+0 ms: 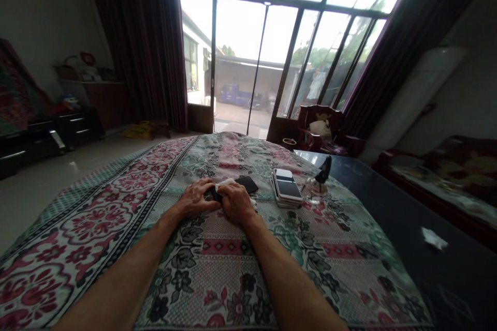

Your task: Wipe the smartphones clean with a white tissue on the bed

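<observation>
My left hand (197,197) is closed along the near-left side of a small dark flat object (216,195), which looks like a phone but is mostly covered by my fingers. My right hand (237,201) presses down over it, its fingers curled around a crumpled white tissue (225,182). Just beyond my right hand lies a thin black flat piece (247,183) on the patterned tablecloth (240,248). Further right is a stack of several phones (287,186), the top one white-framed with a dark screen. Beside it stands a clear glass bottle with a black top (316,189).
A dark glossy table (407,269) adjoins on the right, with a crumpled white tissue lying on it. Past the tablecloth are a wooden chair (320,129) and glass doors (248,62). A wooden sofa (446,181) is at far right, black drawers (77,126) at left.
</observation>
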A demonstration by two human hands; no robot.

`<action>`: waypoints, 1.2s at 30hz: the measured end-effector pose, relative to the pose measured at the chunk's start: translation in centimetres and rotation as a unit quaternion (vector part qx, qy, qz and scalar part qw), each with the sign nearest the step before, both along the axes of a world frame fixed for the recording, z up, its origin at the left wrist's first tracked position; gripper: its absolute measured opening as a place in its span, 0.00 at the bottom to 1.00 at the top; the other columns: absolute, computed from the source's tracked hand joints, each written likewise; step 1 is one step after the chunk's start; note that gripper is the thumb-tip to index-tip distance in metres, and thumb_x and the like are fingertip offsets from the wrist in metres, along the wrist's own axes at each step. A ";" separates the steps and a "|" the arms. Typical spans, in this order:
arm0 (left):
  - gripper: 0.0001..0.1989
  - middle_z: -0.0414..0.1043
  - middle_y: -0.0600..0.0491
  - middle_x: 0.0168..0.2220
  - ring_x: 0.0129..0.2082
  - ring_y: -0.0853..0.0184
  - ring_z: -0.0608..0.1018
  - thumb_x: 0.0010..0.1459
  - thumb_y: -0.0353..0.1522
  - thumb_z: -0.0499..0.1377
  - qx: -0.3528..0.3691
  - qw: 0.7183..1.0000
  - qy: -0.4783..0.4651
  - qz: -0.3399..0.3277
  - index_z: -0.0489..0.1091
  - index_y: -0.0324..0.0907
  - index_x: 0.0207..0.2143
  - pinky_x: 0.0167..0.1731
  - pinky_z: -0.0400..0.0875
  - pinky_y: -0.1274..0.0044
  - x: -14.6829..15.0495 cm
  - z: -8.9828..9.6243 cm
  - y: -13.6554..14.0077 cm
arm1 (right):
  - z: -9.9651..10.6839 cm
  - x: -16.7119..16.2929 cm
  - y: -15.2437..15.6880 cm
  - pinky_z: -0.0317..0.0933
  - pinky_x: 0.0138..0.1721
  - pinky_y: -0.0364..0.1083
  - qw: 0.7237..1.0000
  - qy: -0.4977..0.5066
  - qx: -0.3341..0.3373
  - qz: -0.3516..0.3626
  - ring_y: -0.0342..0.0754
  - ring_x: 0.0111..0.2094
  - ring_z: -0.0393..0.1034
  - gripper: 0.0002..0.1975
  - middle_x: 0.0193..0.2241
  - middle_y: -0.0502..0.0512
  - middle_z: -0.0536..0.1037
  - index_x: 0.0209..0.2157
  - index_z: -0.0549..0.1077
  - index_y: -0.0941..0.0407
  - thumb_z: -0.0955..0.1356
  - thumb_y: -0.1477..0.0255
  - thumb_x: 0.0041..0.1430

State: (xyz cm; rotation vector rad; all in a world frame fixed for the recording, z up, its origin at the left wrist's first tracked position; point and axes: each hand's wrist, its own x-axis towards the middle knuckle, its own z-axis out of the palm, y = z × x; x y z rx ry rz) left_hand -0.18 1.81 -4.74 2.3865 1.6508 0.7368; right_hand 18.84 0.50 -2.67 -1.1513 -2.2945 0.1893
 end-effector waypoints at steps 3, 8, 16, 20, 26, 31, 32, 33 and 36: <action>0.29 0.69 0.45 0.58 0.59 0.51 0.70 0.44 0.46 0.65 0.011 1.000 -0.018 -0.012 0.75 0.43 0.48 0.60 0.62 0.66 0.1 0.3 -0.1 | 0.1 -0.1 0.1 0.53 0.52 0.48 0.998 -0.004 0.004 -0.065 0.50 0.50 0.67 0.15 0.43 0.53 0.79 0.42 0.77 0.51 0.62 0.78 0.60; 0.32 0.68 0.41 0.59 0.59 0.50 0.70 0.43 0.46 0.65 0.005 1.000 -0.020 -0.003 0.74 0.39 0.49 0.59 0.62 0.65 0.4 0.4 -0.3 | -0.4 1.0 1.1 0.52 0.51 0.52 0.971 0.010 0.002 -0.239 0.56 0.53 0.62 0.17 0.47 0.60 0.78 0.44 0.76 0.55 0.59 0.78 0.61; 0.31 0.67 0.41 0.60 0.59 0.49 0.69 0.45 0.46 0.65 0.009 1.000 0.001 0.001 0.72 0.40 0.50 0.59 0.60 0.63 0.6 -0.1 -0.2 | -1.4 2.3 2.2 0.52 0.56 0.56 0.950 0.026 0.006 -0.310 0.60 0.57 0.59 0.23 0.57 0.66 0.70 0.55 0.70 0.61 0.58 0.80 0.61; 0.31 0.65 0.41 0.61 0.61 0.50 0.67 0.47 0.46 0.64 0.000 1.000 0.007 0.003 0.71 0.41 0.52 0.60 0.59 0.62 0.7 0.0 -0.4 | -0.5 1.3 1.5 0.51 0.60 0.50 0.977 0.025 0.017 -0.212 0.53 0.59 0.60 0.24 0.58 0.62 0.70 0.55 0.71 0.61 0.59 0.83 0.59; 0.32 0.65 0.42 0.62 0.62 0.52 0.67 0.48 0.45 0.64 0.008 1.000 0.003 0.004 0.70 0.42 0.54 0.62 0.58 0.64 0.7 -0.4 -0.3 | 0.1 -0.4 -0.1 0.53 0.59 0.47 0.999 0.009 0.027 -0.025 0.49 0.57 0.61 0.22 0.57 0.56 0.72 0.52 0.73 0.56 0.61 0.81 0.58; 0.30 0.66 0.46 0.61 0.61 0.53 0.68 0.48 0.44 0.64 0.011 1.000 -0.012 0.010 0.71 0.45 0.54 0.62 0.57 0.65 0.6 -0.6 -0.1 | -0.1 -0.9 -0.9 0.55 0.56 0.48 0.999 -0.006 0.008 -0.051 0.50 0.56 0.61 0.16 0.53 0.53 0.75 0.47 0.76 0.53 0.62 0.76 0.62; 0.30 0.67 0.46 0.61 0.61 0.54 0.68 0.48 0.44 0.64 0.011 1.000 -0.014 0.009 0.71 0.45 0.53 0.62 0.58 0.65 0.7 -0.6 -0.1 | -0.3 -0.9 -0.8 0.54 0.57 0.49 0.998 -0.006 0.006 -0.062 0.51 0.57 0.60 0.16 0.54 0.53 0.75 0.48 0.76 0.53 0.62 0.76 0.62; 0.29 0.67 0.46 0.61 0.61 0.54 0.68 0.47 0.44 0.64 0.011 1.000 -0.014 0.009 0.72 0.45 0.53 0.62 0.58 0.66 0.7 -0.5 -0.2 | -0.4 -0.9 -0.8 0.53 0.57 0.49 0.997 -0.006 0.004 -0.072 0.51 0.58 0.59 0.17 0.55 0.53 0.74 0.48 0.75 0.53 0.62 0.76 0.62; 0.29 0.68 0.45 0.60 0.60 0.54 0.69 0.47 0.44 0.65 0.012 1.000 -0.004 0.009 0.73 0.43 0.52 0.62 0.58 0.66 0.8 -0.2 -0.3 | -1.0 -1.0 -0.5 0.51 0.59 0.50 0.996 0.001 0.009 -0.094 0.51 0.59 0.57 0.18 0.56 0.53 0.73 0.50 0.74 0.54 0.62 0.75 0.62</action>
